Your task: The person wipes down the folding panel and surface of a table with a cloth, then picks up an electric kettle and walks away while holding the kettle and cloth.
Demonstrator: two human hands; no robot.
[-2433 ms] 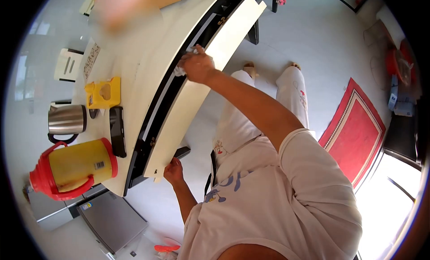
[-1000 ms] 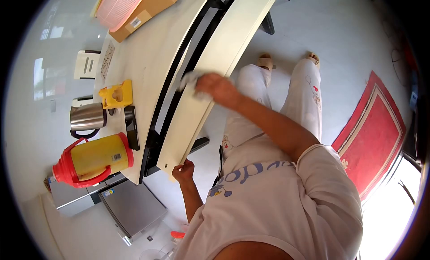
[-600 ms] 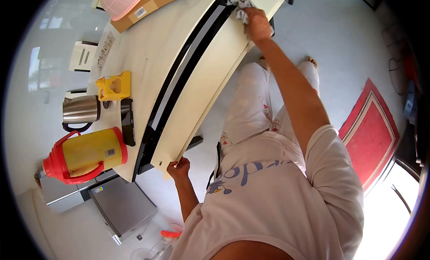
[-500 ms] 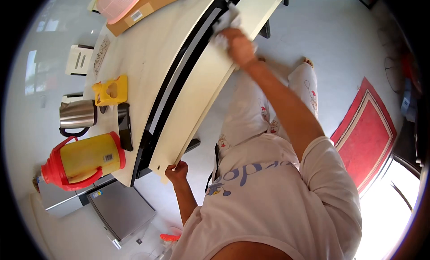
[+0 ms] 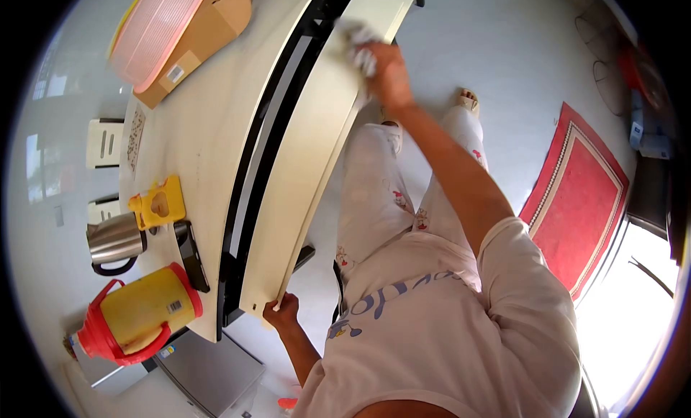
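A grey-and-white cloth [image 5: 362, 52] is bunched under my right hand [image 5: 390, 76], its fingers closed around it. The cloth lies on the far part of a long cream panel [image 5: 299, 162], and both are blurred by motion. This panel runs along the black-trimmed side of the table. At the panel's near corner, my left hand [image 5: 282, 311] has its fingers curled around the edge; its fingertips are partly hidden.
On the tabletop [image 5: 205, 141] stand a yellow-and-red thermos [image 5: 140, 310], a steel kettle [image 5: 115, 239], a yellow holder [image 5: 160, 203], a black flat object [image 5: 191, 256] and a pink basket [image 5: 155, 33] by a cardboard box [image 5: 209, 40]. A red rug [image 5: 576, 202] lies on the floor.
The view has shifted, so the tabletop things sit lower in it. My right hand and the cloth have moved slightly along the panel. My left hand stays at the same corner.
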